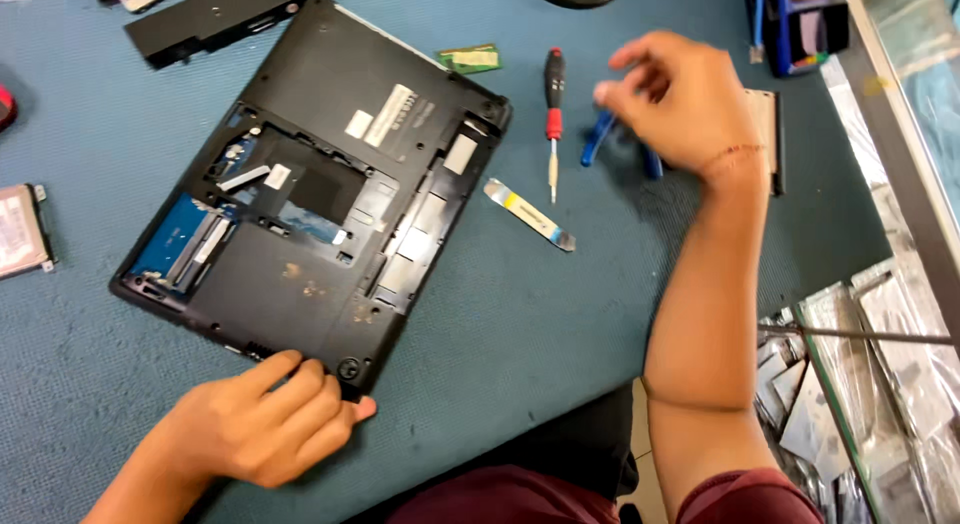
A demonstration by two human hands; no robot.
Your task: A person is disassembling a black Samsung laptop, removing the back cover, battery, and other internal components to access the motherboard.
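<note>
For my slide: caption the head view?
Left hand steadies an opened laptop; right hand reaches blue-handled pliers.

Matt black plastic laptop shell (330, 184); table (520, 314) covered in rough teal cloth; screwdriver (552, 114) with glossy handle, metal shaft.
</note>
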